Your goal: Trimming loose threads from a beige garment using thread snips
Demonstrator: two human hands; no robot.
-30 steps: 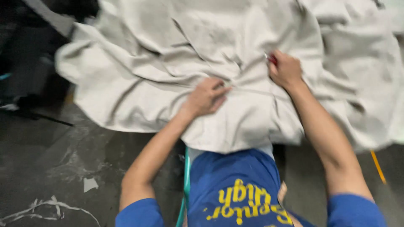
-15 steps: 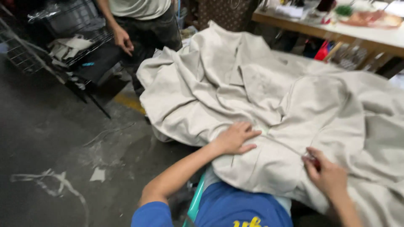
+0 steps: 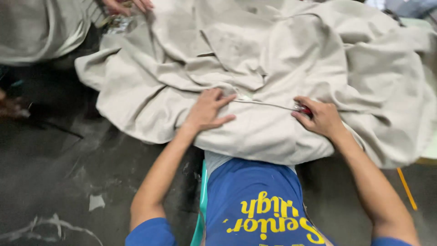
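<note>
A large crumpled beige cloth is spread over a work surface in front of me. My left hand lies flat on it with fingers spread, pressing down a fold along a seam. My right hand rests on the cloth to the right and is closed around a small red-handled tool, only partly visible, at the end of a taut thread or seam line running between the two hands.
Another person's hand touches the cloth's far left corner. More beige cloth hangs at the upper left. Dark concrete floor with paper scraps lies to the left. A teal chair edge shows below.
The camera view has swung down and closer. My right hand has moved up the cloth nearer the left hand's level; both hands stay on the same seam.
</note>
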